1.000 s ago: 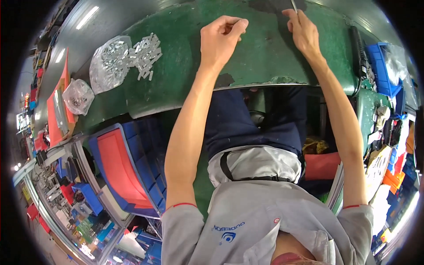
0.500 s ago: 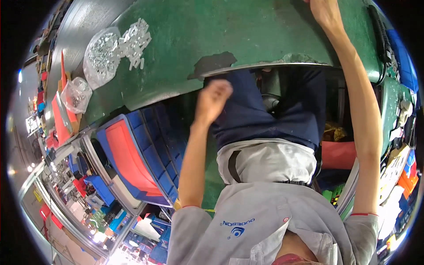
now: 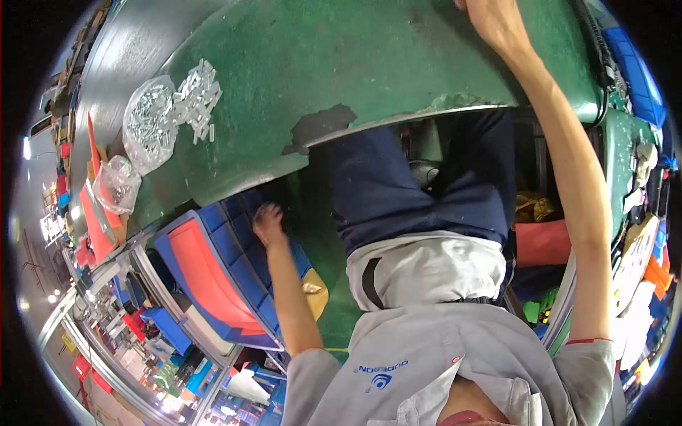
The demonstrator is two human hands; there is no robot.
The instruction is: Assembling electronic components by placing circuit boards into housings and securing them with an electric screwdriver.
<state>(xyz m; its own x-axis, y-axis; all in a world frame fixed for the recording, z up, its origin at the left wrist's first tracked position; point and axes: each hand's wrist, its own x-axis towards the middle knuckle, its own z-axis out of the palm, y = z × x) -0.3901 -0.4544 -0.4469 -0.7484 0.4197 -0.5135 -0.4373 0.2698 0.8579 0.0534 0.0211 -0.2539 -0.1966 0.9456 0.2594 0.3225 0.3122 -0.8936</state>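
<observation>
My left hand (image 3: 268, 226) is over the blue crate (image 3: 243, 220) to the left of my legs, near its divided compartments. Its fingers look loosely bent and a little apart, and nothing shows in them. My right arm stretches across the green tabletop (image 3: 341, 64). At the far edge of the picture is my right hand (image 3: 494, 25), its fingers mostly cut off, so whatever it touches or holds is hidden. On the table's far left, small clear and silvery pieces (image 3: 197, 99) lie heaped beside a clear plastic bag (image 3: 150, 124) full of similar pieces.
A second, smaller clear bag (image 3: 117, 184) sits by red-orange sheets (image 3: 99, 220) at the table's left corner. The crate has a red-orange panel (image 3: 209, 277). A yellow bag-like thing (image 3: 314, 291) lies beside it. Blue bins (image 3: 636, 78) stand at the far right.
My left hand has moved left and toward me, from the table's front edge to the blue crate. My right hand has shifted slightly left and farther out. The whole view has shifted a little.
</observation>
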